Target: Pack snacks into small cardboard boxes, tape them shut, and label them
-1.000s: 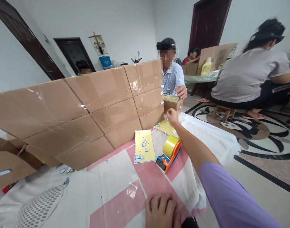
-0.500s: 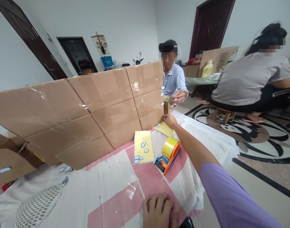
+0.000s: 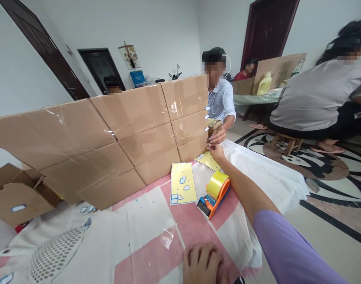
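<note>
My right hand (image 3: pixel 217 152) is stretched out to the lower right corner of the cardboard box wall (image 3: pixel 144 134). Its fingers are pinched together, and what they hold is too small to make out. A co-worker's hand (image 3: pixel 218 135) is close above it, at the same corner, with a small pale piece at the fingertips. My left hand (image 3: pixel 201 262) rests at the near table edge, fingers loosely bent and slightly apart, holding nothing visible. Beside my right forearm stands an orange and blue tape dispenser (image 3: pixel 214 195) with a yellow roll. Small white-blue stickers (image 3: pixel 206 117) line the wall's right edge.
A yellow printed sheet (image 3: pixel 183 183) lies by the wall, another (image 3: pixel 209 160) near my right wrist. The pink-and-white cloth (image 3: pixel 150 252) covers the table. An open carton (image 3: pixel 23 201) stands left. The co-worker (image 3: pixel 220 98) sits behind the wall; another person (image 3: pixel 313 98) sits at right.
The co-worker's hand has come down to the box corner, close to my right hand. The view has shifted slightly; my left hand stays at the table edge.
</note>
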Available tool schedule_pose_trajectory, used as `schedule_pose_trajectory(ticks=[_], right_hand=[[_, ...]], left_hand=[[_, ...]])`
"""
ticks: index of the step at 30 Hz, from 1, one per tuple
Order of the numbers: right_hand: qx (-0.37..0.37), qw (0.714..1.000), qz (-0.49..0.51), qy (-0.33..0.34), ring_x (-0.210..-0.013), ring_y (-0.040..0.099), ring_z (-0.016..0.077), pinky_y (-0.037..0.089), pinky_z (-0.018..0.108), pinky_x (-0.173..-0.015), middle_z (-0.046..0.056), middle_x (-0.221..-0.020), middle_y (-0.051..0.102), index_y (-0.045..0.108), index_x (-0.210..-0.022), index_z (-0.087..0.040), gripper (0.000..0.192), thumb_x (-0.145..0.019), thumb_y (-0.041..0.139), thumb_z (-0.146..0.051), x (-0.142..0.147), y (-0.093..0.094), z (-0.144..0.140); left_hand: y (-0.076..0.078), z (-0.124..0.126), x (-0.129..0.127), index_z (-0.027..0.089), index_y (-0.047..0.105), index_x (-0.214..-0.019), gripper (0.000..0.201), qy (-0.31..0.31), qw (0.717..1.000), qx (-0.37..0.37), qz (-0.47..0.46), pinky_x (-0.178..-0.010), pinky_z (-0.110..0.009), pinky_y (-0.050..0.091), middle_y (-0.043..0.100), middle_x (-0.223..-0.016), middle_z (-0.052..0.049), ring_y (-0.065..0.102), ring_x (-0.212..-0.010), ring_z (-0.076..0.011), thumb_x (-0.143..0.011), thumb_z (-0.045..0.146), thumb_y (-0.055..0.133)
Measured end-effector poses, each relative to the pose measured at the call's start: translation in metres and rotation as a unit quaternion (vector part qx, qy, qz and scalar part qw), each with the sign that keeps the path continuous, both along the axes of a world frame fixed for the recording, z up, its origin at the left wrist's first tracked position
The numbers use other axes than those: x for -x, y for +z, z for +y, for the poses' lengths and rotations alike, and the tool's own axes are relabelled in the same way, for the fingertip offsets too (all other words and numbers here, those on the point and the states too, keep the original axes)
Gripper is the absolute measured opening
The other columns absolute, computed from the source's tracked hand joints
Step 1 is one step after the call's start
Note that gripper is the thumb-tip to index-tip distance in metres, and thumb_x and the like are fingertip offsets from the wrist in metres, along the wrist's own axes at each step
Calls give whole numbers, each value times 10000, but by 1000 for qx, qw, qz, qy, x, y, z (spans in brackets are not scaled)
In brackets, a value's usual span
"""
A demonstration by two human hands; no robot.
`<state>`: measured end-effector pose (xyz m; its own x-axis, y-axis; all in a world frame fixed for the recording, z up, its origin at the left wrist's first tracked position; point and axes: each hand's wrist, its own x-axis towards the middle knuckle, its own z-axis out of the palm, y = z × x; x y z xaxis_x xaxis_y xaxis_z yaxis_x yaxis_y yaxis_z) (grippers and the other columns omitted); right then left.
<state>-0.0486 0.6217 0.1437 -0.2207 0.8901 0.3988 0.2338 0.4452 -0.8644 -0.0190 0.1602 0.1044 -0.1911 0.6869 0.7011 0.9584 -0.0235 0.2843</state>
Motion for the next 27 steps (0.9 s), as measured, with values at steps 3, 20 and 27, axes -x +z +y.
schedule_pose_trajectory(ticks=[3,20,27], right_hand=[[34,997,70,3,-816,625,236,494,373,-822,76,-823,690,558,-750,-217,113,-677,604,-290,2,-2,-9],[232,908,326,128,-500,544,87,288,173,-402,-13,-631,639,595,-812,-184,317,-605,809,-292,0,24,-33],[213,906,336,147,-599,651,126,330,189,-436,79,-905,762,636,-877,-163,380,-583,831,-305,5,34,-45]], left_hand=[[1,-1,0,276,604,-773,154,-7,1000,4,-17,-832,-404,368,746,-882,42,617,-803,-207,-674,291,720],[7,-3,0,272,608,-771,85,-8,1000,16,-18,-829,-394,396,740,-879,38,627,-803,-200,-726,274,679],[7,0,-1,261,604,-734,59,-6,999,-19,-40,-821,-386,378,741,-837,56,634,-769,-182,-784,269,635]])
